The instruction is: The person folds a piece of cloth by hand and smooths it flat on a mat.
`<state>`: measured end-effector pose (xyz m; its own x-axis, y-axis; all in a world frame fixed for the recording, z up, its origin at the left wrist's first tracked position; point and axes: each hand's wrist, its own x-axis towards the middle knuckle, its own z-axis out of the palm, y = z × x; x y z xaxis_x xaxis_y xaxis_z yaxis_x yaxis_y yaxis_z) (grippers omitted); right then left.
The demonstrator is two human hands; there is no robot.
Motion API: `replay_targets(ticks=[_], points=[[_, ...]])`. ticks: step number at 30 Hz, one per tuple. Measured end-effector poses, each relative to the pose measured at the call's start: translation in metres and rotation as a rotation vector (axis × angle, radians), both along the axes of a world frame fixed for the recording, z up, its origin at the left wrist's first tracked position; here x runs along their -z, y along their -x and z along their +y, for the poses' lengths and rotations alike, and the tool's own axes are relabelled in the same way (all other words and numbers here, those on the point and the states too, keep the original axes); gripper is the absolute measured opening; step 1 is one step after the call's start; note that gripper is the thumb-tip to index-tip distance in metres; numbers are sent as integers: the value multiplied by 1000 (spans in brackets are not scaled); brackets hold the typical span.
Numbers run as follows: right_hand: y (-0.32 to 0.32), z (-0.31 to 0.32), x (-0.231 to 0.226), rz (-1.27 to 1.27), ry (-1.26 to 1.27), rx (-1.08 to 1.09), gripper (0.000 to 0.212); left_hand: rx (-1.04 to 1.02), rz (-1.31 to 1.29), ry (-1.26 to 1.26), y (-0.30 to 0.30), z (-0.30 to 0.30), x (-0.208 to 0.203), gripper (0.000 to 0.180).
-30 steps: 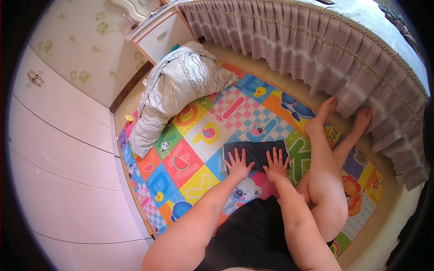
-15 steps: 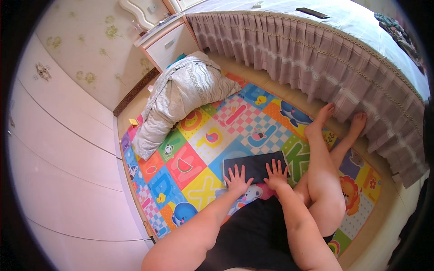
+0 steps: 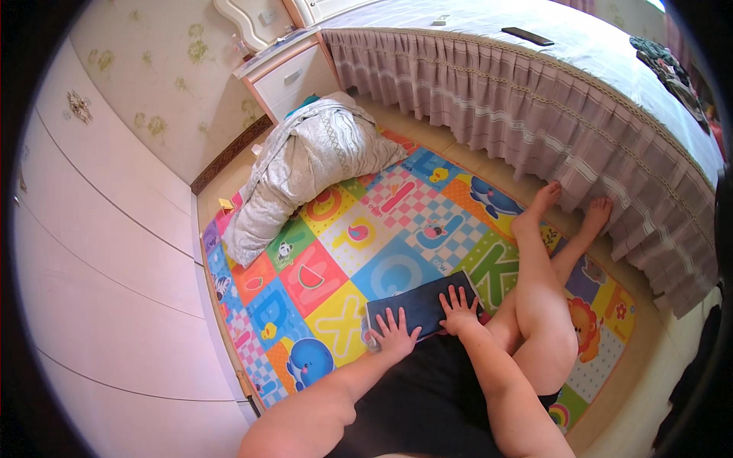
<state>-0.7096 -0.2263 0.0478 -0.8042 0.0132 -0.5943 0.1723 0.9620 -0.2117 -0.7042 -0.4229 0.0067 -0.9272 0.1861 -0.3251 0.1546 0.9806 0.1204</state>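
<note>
A dark navy folded cloth (image 3: 422,305), neatly rectangular with a thin pale edge, lies on the colourful play mat (image 3: 366,229) just in front of my body. My left hand (image 3: 395,336) rests flat near its left end, fingers spread, palm over the near edge. Toward its right end my right hand (image 3: 459,311) presses down the same way, fingers apart. Neither hand grips anything. My palms hide part of the cloth's near edge, beside my black clothing.
A bunched grey-white quilt (image 3: 305,168) covers the mat's far left corner. A white bedside cabinet (image 3: 294,76) stands behind it. The bed with its pleated skirt (image 3: 489,107) runs along the far right, white wardrobe doors (image 3: 114,252) along the left. My legs (image 3: 538,305) stretch out at right.
The folded cloth has come nearer to my body and turned, its left end now lower. Both hands moved with it, nearer and slightly left, still flat on it.
</note>
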Motion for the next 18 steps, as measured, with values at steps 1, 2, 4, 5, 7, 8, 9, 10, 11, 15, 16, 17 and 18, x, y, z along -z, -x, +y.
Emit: replay_targets(ticks=[1, 2, 4, 5, 7, 8, 9, 10, 11, 15, 16, 17, 18], points=[[0, 0, 1, 19, 17, 1, 80, -3, -3, -1, 0, 0, 4, 80], [0, 1, 1, 38, 35, 2, 79, -9, 33, 17, 0, 0, 8, 81], [2, 3, 1, 58, 42, -13, 78, -14, 62, 37, 1, 1, 15, 81], [4, 4, 1, 83, 50, -25, 76, -8, 115, 26, 2, 0, 17, 81], [8, 5, 6, 109, 40, -26, 75, -2, 161, 18, 7, 2, 22, 81], [10, 5, 9, 141, 29, -28, 75, -6, 203, 9, 12, 4, 25, 81], [14, 6, 12, 134, 32, -29, 75, -11, 245, 2, 18, 7, 27, 81], [20, 8, 15, 155, 32, -12, 74, -9, 236, 5, 27, 13, 27, 81], [24, 9, 17, 174, 34, 3, 73, -30, 249, -26, 35, 18, 26, 81], [45, 13, 18, 232, 34, 44, 72, -45, 287, -68, 73, 33, 24, 81], [52, 15, 20, 224, 42, 46, 72, -31, 306, -91, 84, 37, 22, 81], [58, 17, 21, 235, 46, 71, 72, -12, 313, -71, 93, 40, 21, 81], [65, 19, 22, 246, 51, 97, 72, -10, 306, -62, 104, 45, 19, 81]])
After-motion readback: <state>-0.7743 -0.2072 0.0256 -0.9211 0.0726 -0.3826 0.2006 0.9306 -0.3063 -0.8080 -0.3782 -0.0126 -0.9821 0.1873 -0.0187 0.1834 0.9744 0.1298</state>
